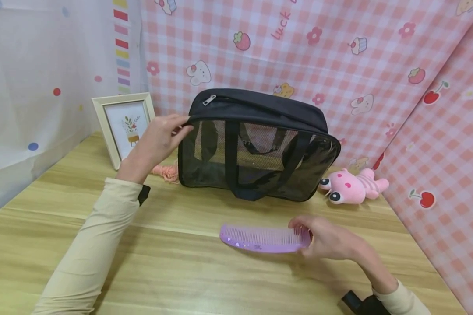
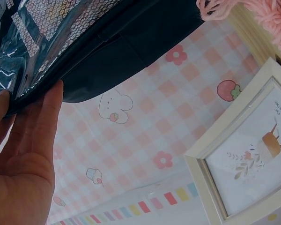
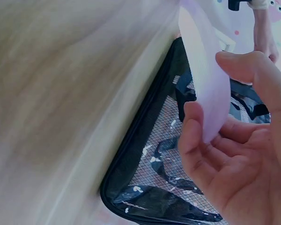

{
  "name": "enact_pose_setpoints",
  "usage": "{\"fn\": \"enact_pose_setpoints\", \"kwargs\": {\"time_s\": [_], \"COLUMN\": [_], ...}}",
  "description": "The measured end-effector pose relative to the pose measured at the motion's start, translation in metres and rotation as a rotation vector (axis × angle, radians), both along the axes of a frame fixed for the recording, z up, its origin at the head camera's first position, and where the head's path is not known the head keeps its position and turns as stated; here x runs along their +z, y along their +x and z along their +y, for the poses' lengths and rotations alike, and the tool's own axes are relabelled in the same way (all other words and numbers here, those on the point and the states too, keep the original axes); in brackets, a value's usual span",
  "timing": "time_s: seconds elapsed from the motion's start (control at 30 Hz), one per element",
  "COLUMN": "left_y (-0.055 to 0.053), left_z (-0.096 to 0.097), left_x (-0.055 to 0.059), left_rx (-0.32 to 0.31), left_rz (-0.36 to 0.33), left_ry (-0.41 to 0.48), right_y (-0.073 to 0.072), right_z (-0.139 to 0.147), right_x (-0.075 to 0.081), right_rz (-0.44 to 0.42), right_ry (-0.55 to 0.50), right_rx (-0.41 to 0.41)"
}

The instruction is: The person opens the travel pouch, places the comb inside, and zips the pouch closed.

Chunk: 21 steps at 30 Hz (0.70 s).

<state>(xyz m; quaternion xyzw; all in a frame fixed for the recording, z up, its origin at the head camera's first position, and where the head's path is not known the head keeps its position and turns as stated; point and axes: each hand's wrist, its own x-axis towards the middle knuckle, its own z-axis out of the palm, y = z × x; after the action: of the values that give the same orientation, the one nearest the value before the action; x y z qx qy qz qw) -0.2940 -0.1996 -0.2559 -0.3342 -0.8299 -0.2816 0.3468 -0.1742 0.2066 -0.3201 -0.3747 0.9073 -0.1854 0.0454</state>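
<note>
A black bag with see-through panels and two handles stands upright on the wooden table. Its top zipper is partly open, with the metal pull at the left end. My left hand pinches the bag's upper left edge between thumb and fingers, as the left wrist view also shows. My right hand grips a purple comb by its right end, in front of the bag, teeth facing the bag. In the right wrist view the comb is between thumb and fingers.
A framed picture stands left of the bag, behind my left forearm. Pink yarn lies beside the bag's lower left corner. A pink plush toy lies to the bag's right. Patterned cloth hangs behind the table.
</note>
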Motion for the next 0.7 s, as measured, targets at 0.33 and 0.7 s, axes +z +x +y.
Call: {"fn": "enact_pose_setpoints", "kwargs": {"time_s": [0.33, 0.7], "left_y": [-0.001, 0.0], "left_z": [0.001, 0.0], "left_x": [-0.001, -0.001], "left_rx": [0.007, 0.004], "left_rz": [-0.012, -0.008], "left_ry": [0.018, 0.014], "right_y": [0.003, 0.005], "right_z": [0.001, 0.002], "right_x": [0.01, 0.02], "right_rz": [0.057, -0.062], "right_ry": [-0.129, -0.488], "right_rx": [-0.005, 0.048]}}
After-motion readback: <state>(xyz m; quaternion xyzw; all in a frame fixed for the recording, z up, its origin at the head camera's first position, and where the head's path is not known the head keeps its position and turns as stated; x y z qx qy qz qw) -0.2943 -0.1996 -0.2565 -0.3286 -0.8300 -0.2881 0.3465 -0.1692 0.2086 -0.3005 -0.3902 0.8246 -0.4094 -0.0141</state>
